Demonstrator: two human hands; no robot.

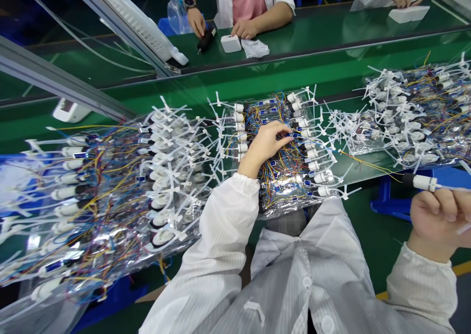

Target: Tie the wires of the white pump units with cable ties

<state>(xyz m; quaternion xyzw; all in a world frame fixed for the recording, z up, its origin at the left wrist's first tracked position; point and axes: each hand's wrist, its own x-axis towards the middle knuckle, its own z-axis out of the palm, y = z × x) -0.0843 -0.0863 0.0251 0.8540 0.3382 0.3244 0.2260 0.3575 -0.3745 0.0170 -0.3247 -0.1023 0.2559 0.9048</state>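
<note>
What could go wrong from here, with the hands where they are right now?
Two risks seem likeliest. The right hand holds a white plug away from the batch, and yellow wires appear to run back toward it, so a pull might strain or tear them loose. The left hand is down among tangled coloured wires and small blue parts in the clear-wrapped bundle, where fingers could snag a wire or dislodge a part.

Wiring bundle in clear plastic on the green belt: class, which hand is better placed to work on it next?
Probably the left hand: its fingers already rest on the wiring bundle. The right hand is off to the side, holding a white connector.
</note>
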